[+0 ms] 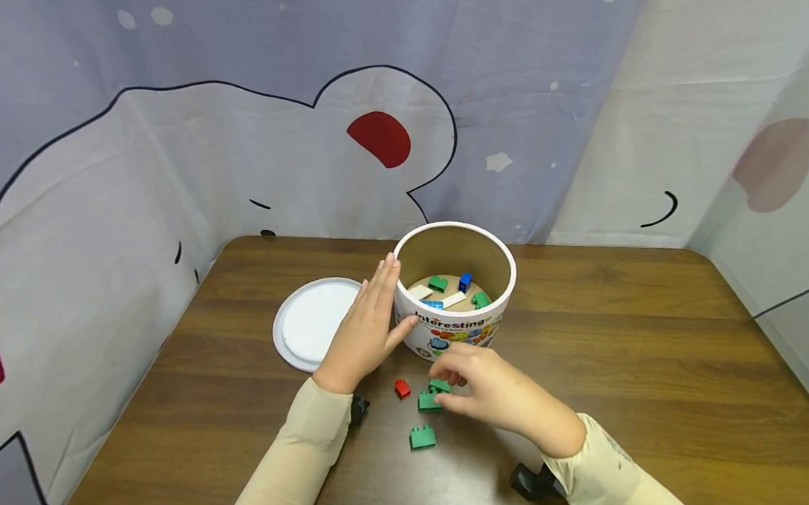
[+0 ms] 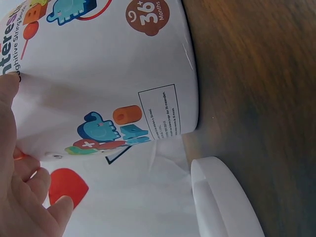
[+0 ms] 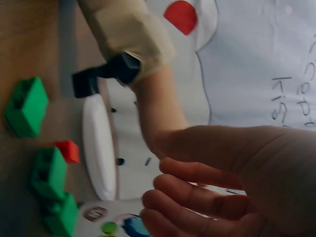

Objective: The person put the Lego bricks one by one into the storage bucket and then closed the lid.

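A round white bucket point(image 1: 457, 332) with printed pictures stands on the table. My left hand point(image 1: 367, 324) rests on its left side near the rim, fingers straight; the left wrist view shows fingertips at the bucket wall point(image 2: 98, 64). My right hand point(image 1: 492, 387) hovers in front of the bucket over the green toy bricks, its fingers loosely bent; in the right wrist view no thing shows in that hand point(image 3: 217, 182). Two green bricks point(image 1: 428, 402) lie close together near its thumb, and another green brick point(image 1: 422, 438) lies nearer me. Beside them is a small red brick point(image 1: 402, 388).
A white round lid point(image 1: 320, 322) lies flat on the table, left of the bucket. Inside the bucket are several pieces, among them a dark blue brick point(image 1: 465, 282), a white piece point(image 1: 454, 300) and a green brick point(image 1: 480, 300). A printed cloth point(image 1: 294, 152) hangs behind the table.
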`<state>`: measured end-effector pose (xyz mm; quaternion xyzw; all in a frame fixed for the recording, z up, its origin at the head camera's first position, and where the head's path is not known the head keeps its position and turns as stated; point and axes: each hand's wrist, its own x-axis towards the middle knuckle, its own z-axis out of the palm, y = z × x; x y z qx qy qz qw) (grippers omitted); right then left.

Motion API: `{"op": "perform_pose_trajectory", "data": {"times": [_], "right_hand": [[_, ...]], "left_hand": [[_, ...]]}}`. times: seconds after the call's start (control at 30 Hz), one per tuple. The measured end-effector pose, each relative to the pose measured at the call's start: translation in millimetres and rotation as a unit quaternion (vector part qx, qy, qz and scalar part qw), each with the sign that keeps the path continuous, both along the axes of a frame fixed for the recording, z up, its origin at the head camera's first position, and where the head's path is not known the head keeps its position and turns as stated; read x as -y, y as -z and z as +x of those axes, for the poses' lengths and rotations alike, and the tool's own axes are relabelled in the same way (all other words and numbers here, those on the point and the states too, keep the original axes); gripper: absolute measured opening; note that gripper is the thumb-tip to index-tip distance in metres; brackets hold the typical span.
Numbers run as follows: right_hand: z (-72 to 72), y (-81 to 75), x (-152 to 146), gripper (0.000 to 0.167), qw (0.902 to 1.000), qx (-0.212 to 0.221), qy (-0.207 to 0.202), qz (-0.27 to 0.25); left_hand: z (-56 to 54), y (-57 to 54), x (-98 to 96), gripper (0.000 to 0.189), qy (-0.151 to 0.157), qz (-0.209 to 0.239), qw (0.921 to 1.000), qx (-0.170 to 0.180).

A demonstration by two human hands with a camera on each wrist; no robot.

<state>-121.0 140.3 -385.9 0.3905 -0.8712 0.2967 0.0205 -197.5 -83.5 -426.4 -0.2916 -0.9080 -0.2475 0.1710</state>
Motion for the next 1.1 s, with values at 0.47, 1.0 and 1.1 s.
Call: {"op": "perform_pose_trajectory", "data": {"times": [0.47, 1.0, 1.1], "right_hand": [[10.8, 27.0, 25, 0.017, 0.9891, 0.044, -0.072, 0.12], [15.2, 38.5, 39, 0.018, 0.9805, 0.039, -0.086, 0.173], [15.0, 38.3, 39, 0.018, 0.9793, 0.041, -0.089, 0.177]], "left_hand": [[0.9, -0.8, 0.3, 0.085, 0.003, 0.002, 1.0, 0.004], [3.7, -3.4, 1.3, 0.087, -0.024, -0.049, 0.9979, -0.035], [3.9, -3.9, 2.1, 0.087, -0.026, -0.053, 0.9974, -0.04]]}}
